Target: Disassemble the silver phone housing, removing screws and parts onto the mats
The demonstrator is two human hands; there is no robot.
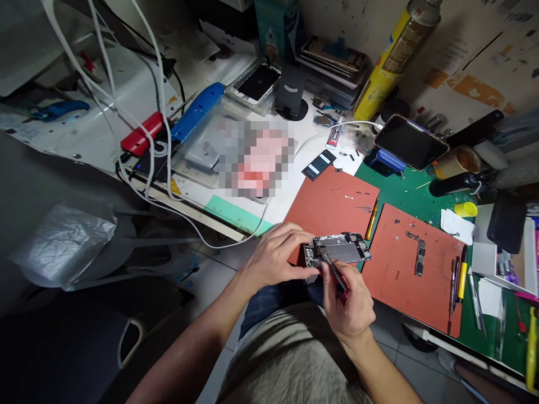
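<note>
My left hand [281, 255] grips the left end of an opened phone housing [342, 251], its silver inside facing up. The housing is held tilted over the near edge of the red-brown mat. In my right hand [351, 303] is a slim screwdriver [332, 269] with a ridged metal shaft and a bit of red near its lower end. Its tip points into the left part of the housing; I cannot tell whether it sits on a screw. On the right-hand mat lies a loose L-shaped logic board [418, 252].
Two red-brown mats [332, 196] cover part of a green bench mat [404, 193]. A gold screwdriver [372, 219] lies between them, and pen-like tools [453, 286] at the right. A phone [411, 141] leans at the back near a yellow spray can [391, 56]. White cables [162, 101] hang at left.
</note>
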